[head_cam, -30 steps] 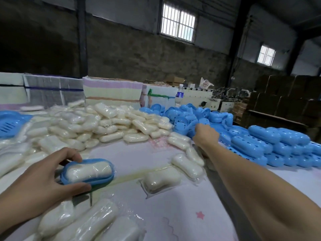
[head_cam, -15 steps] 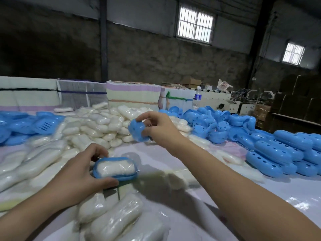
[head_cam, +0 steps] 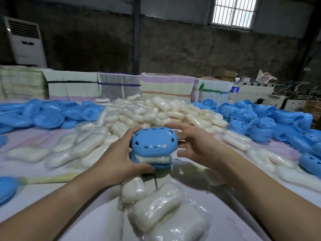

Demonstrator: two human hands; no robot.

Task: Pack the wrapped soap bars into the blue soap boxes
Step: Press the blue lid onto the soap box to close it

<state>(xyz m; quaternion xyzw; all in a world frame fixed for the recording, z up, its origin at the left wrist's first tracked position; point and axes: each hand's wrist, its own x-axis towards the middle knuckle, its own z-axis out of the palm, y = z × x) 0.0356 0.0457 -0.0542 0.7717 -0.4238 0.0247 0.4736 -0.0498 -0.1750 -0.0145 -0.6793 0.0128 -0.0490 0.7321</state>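
The left hand (head_cam: 119,157) has its grip curled round the blue box base (head_cam: 152,163), which holds a wrapped soap bar (head_cam: 153,159). The right hand (head_cam: 196,145) grasps the blue lid (head_cam: 153,140), tilted over the bar, at its right end. They sit mid-counter (head_cam: 217,223), loose wrapped bars (head_cam: 166,211) just before them, a soap pile (head_cam: 156,112) behind.
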